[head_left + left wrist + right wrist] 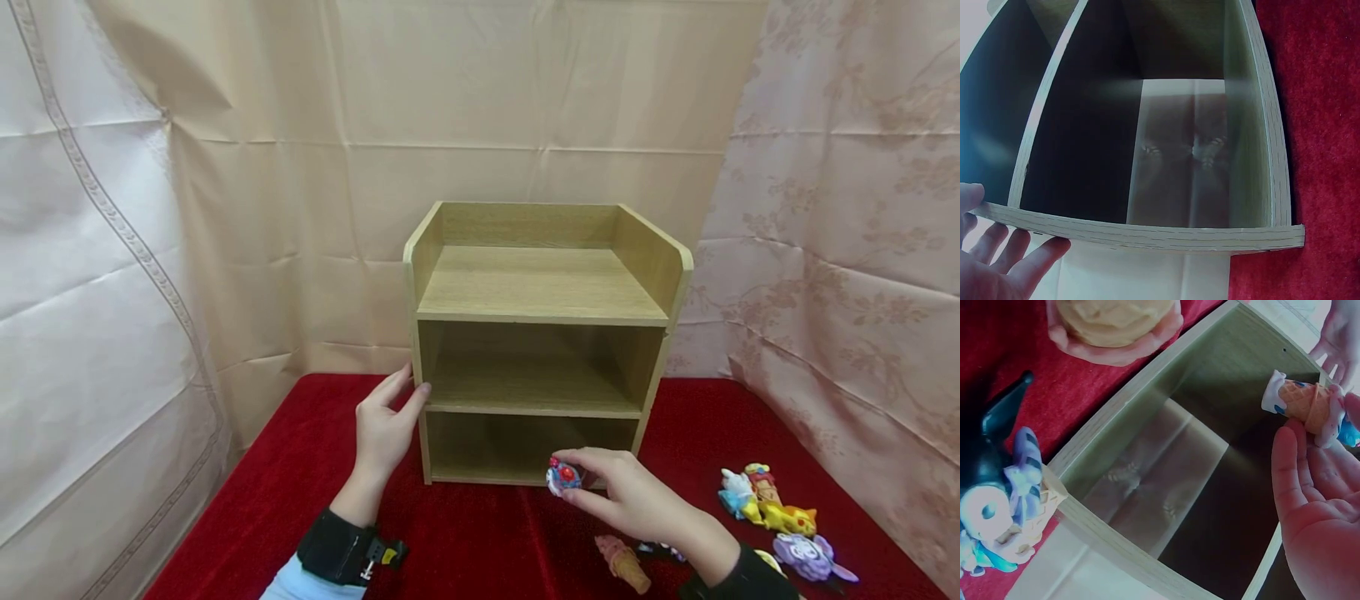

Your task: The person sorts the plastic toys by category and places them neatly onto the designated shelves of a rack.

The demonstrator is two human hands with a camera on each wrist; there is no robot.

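A small ice-cream-cone toy (1304, 406) with blue and red bits is pinched between the thumb and fingers of my right hand (626, 492). I hold it in front of the bottom compartment of a wooden shelf unit (540, 319). In the right wrist view its waffle cone and pale drips show; the fingers cover part of it. My left hand (386, 429) holds the left side panel (1166, 236), thumb over the front edge and fingertips against the outer face. A pink ice-cream-cone toy (622, 564) lies on the cloth below my right hand.
A red velvet cloth (480, 542) covers the table. At its right lie a yellow toy (787, 518), a white-and-blue toy (738, 493), a cone toy (762, 483) and a purple long-eared toy (810, 557). Fabric curtains (300, 208) hang behind and at both sides.
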